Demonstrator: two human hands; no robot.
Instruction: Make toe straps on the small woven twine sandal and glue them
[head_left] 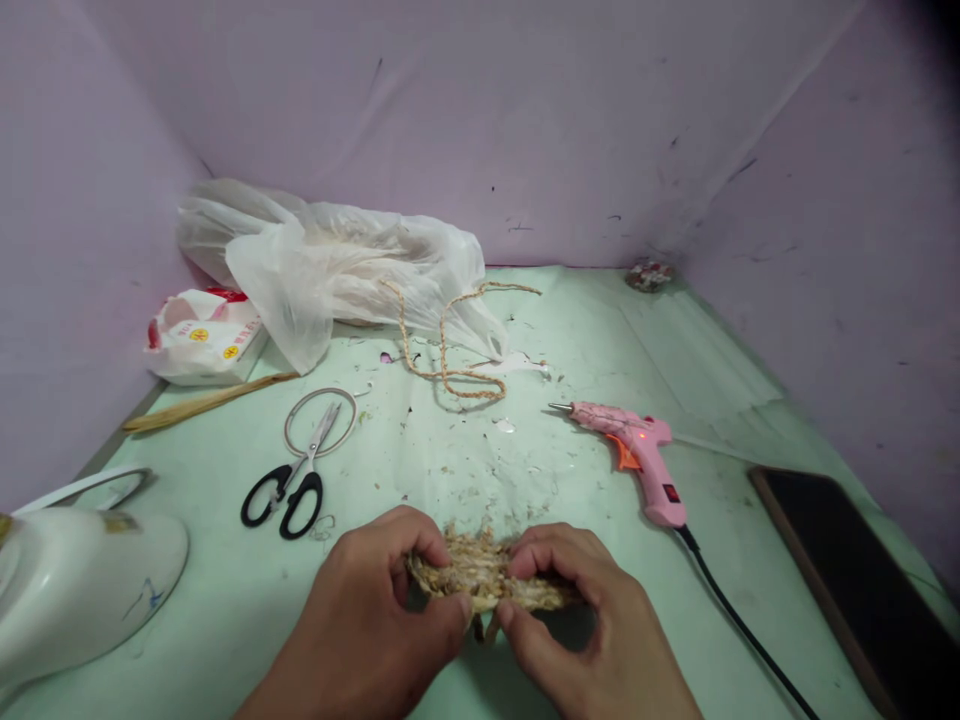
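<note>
Between my two hands, low over the near part of the table, is a small piece of braided straw (480, 562), brownish and ragged along its far edge. My left hand (382, 600) pinches its left end between thumb and fingers. At the right end, my right hand (581, 600) grips it the same way. Both thumbs press near the middle of its lower edge, where short strands hang down. The fingers cover part of the piece, and its underside is hidden.
A pink glue gun (630, 445) with a glowing light lies right, beside a phone (855, 580). Scissors (304, 475) overlap a metal ring (289, 420) at left. Farther back lie a braided cord (444, 350), a plastic bag (360, 260), a tissue pack (206, 340) and a straw bundle (210, 403).
</note>
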